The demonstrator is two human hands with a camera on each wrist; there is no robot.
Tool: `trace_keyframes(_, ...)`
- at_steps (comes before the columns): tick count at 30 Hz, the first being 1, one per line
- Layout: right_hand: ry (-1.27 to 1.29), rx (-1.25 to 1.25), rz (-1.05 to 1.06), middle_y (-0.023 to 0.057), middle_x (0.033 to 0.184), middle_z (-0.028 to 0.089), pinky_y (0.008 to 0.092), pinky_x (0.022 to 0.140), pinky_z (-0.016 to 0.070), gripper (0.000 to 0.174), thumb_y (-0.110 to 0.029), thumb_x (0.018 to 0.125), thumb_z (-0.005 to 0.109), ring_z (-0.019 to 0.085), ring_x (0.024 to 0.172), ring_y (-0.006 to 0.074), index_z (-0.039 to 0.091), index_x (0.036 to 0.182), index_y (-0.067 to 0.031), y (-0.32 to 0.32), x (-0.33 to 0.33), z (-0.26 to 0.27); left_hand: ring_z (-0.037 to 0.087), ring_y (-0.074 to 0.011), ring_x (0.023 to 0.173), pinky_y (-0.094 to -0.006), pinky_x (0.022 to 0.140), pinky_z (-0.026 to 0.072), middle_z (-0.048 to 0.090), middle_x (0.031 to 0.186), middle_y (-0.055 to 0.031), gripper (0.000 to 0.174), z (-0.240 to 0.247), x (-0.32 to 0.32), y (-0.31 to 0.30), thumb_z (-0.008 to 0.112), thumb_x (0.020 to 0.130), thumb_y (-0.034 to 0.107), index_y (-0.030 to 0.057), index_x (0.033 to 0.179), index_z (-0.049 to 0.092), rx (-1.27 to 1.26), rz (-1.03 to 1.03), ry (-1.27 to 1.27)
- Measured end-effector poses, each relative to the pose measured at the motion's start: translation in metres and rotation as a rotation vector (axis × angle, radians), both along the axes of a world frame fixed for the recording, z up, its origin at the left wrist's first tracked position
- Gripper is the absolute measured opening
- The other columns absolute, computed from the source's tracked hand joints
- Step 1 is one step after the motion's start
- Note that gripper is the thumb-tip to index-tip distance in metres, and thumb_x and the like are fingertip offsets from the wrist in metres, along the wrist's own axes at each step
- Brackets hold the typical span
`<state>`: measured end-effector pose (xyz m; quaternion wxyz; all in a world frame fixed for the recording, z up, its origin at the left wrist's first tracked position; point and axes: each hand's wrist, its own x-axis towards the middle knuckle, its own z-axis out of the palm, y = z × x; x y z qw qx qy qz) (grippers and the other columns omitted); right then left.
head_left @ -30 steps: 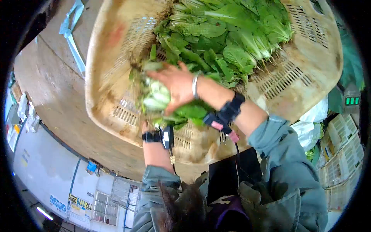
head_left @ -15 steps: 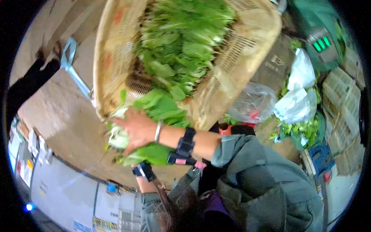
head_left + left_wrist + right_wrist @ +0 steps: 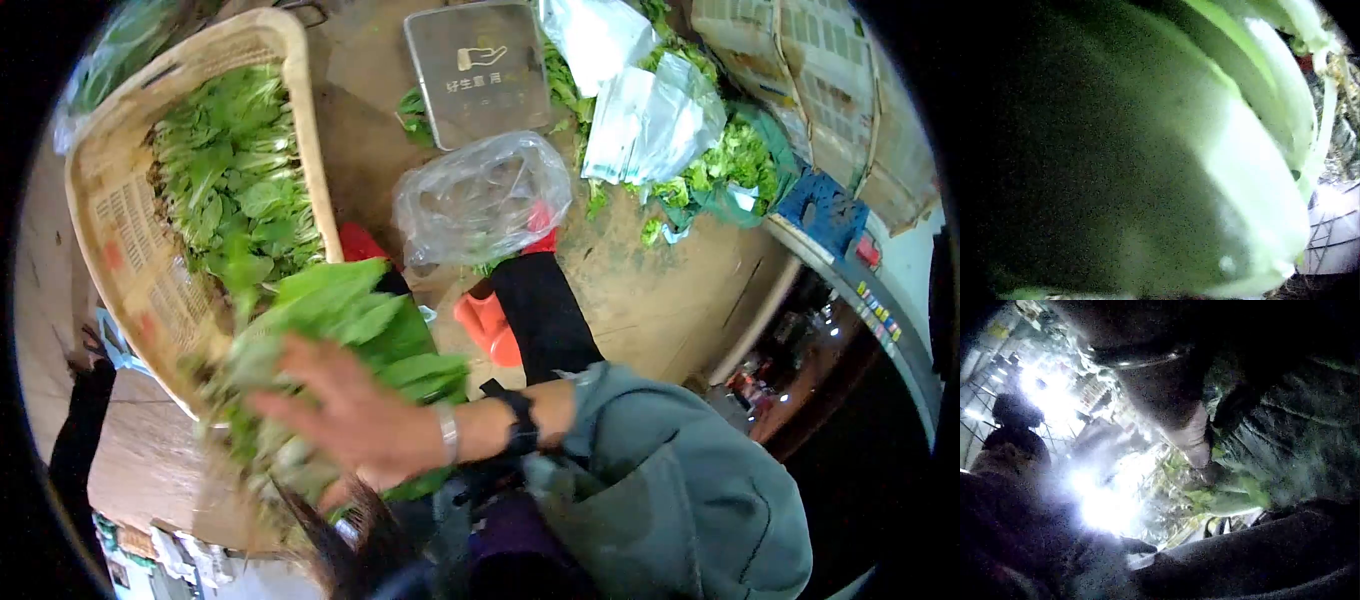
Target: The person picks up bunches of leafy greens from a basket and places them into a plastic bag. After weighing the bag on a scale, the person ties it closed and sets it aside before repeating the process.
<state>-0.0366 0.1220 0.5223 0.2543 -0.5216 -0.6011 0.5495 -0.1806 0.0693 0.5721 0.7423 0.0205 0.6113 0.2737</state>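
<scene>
My right hand (image 3: 345, 410) holds a bunch of leafy greens (image 3: 340, 300), its blurred fingers spread across the pale stem end and its thumb on the near side. Leaves fan out past the hand toward the wrist. The bunch overlaps the near rim of a cream plastic basket (image 3: 318, 160). My left hand is hidden under the bunch and behind hair in the head view. Pale stems (image 3: 1260, 175) fill the left wrist view close up, without any finger showing. In the dark right wrist view, leaves (image 3: 1310, 431) lie along the right side.
More greens (image 3: 235, 170) lie in rows inside the basket. Ahead are a grey lidded box (image 3: 480, 75), a clear plastic bag (image 3: 480, 200) and white bags (image 3: 655, 120) among leaves. Crates (image 3: 800, 60) stand at upper right. An orange object (image 3: 490, 325) sits by the person's legs.
The bunch has been lifted from the basket and moved over its near edge. The head view has swung right, so the basket now lies at the left and the floor ahead shows.
</scene>
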Motion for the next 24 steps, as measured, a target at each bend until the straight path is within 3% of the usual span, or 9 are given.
trace_keyframes(6, -0.085, -0.288, -0.524, 0.0235, 0.123, 0.031, 0.0405, 0.097, 0.0287, 0.109, -0.033, 0.041, 0.082, 0.035, 0.114, 0.037, 0.023, 0.128, -0.005, -0.096, 0.162, -0.074, 0.051, -0.0175, 0.098, -0.0307, 0.078, 0.0465, 0.049, 0.114, -0.0099, 0.046, -0.106, 0.174, 0.059, 0.044, 0.087, 0.035, 0.0019, 0.12, 0.041, -0.035, -0.458, -0.33)
trace_keyframes(8, -0.059, -0.28, -0.681, 0.0218, 0.122, 0.035, 0.0396, 0.095, 0.0308, 0.108, -0.031, 0.042, 0.083, 0.038, 0.112, 0.0345, 0.023, 0.128, -0.0027, -0.12, 0.193, -0.105, 0.05, -0.0182, 0.1, -0.0301, 0.081, 0.0459, 0.048, 0.116, -0.0106, 0.046, -0.168, 0.22, 0.046, 0.046, 0.086, 0.032, 0.0018, 0.12, 0.041, -0.052, -0.363, -0.625)
trace_keyframes(12, 0.075, -0.123, -0.946, 0.0144, 0.114, 0.045, 0.0367, 0.09, 0.0362, 0.097, -0.025, 0.052, 0.081, 0.045, 0.106, 0.0265, 0.022, 0.124, 0.0004, -0.149, 0.23, -0.149, 0.055, -0.0157, 0.092, -0.0273, 0.077, 0.0475, 0.054, 0.108, -0.0083, 0.039, -0.186, 0.306, 0.04, 0.045, 0.087, 0.026, -0.001, 0.115, 0.045, -0.165, -0.494, -0.431)
trace_keyframes(14, 0.755, -0.33, -1.302, 0.013, 0.115, 0.044, 0.0351, 0.09, 0.0368, 0.088, -0.023, 0.057, 0.079, 0.046, 0.105, 0.025, 0.024, 0.122, -0.0004, -0.168, 0.227, -0.179, 0.05, -0.0185, 0.1, -0.03, 0.081, 0.0445, 0.05, 0.114, -0.0083, 0.038, -0.223, 0.325, 0.047, 0.043, 0.085, 0.019, 0.0014, 0.118, 0.043, -0.097, -1.036, -0.308)
trace_keyframes(16, 0.774, -0.328, -1.317, 0.0116, 0.114, 0.045, 0.0341, 0.09, 0.0371, 0.081, -0.023, 0.062, 0.076, 0.047, 0.104, 0.0234, 0.024, 0.121, -0.0016, -0.181, 0.227, -0.203, 0.056, -0.0135, 0.083, -0.0245, 0.067, 0.0478, 0.059, 0.095, -0.0056, 0.023, -0.275, 0.343, 0.044, 0.048, 0.083, 0.021, 0.0018, 0.094, 0.056, -0.377, -1.11, -0.393)
trace_keyframes(18, 0.6, -0.369, -1.391, 0.0105, 0.112, 0.045, 0.0334, 0.089, 0.0379, 0.077, -0.022, 0.064, 0.075, 0.048, 0.102, 0.0226, 0.026, 0.121, -0.0033, -0.2, 0.221, -0.242, 0.057, -0.0137, 0.083, -0.0259, 0.071, 0.0476, 0.058, 0.097, -0.0074, 0.026, -0.312, 0.36, 0.038, 0.046, 0.085, 0.021, 0.0008, 0.099, 0.055, -0.367, -1.387, -0.281)
trace_keyframes(20, 0.713, -0.434, -1.484, 0.0099, 0.112, 0.045, 0.0327, 0.088, 0.0377, 0.071, -0.02, 0.067, 0.073, 0.047, 0.1, 0.0215, 0.029, 0.12, -0.0031, -0.198, 0.23, -0.26, 0.055, -0.0143, 0.089, -0.0267, 0.081, 0.044, 0.056, 0.104, -0.0086, 0.031, -0.313, 0.389, 0.037, 0.045, 0.085, 0.018, 0.0002, 0.111, 0.049, -0.519, -1.306, -0.222)
trace_keyframes(23, 0.763, -0.43, -1.782, 0.0083, 0.111, 0.046, 0.0308, 0.087, 0.0368, 0.06, -0.016, 0.07, 0.07, 0.046, 0.1, 0.0189, 0.034, 0.117, -0.0015, -0.189, 0.258, -0.288, 0.05, -0.0128, 0.098, -0.0258, 0.085, 0.0399, 0.053, 0.111, -0.0067, 0.031, -0.401, 0.395, 0.023, 0.043, 0.086, 0.012, 0.0027, 0.115, 0.047, 0.199, -1.823, -0.54)
trace_keyframes(24, 0.585, -0.322, -1.738, 0.008, 0.111, 0.046, 0.0312, 0.088, 0.0355, 0.059, -0.016, 0.072, 0.068, 0.044, 0.102, 0.0194, 0.034, 0.117, -0.0017, -0.203, 0.263, -0.317, 0.05, -0.0123, 0.096, -0.0256, 0.085, 0.0397, 0.053, 0.111, -0.0071, 0.031, -0.444, 0.393, 0.013, 0.042, 0.087, 0.012, 0.0027, 0.116, 0.047, 0.212, -1.832, -0.551)
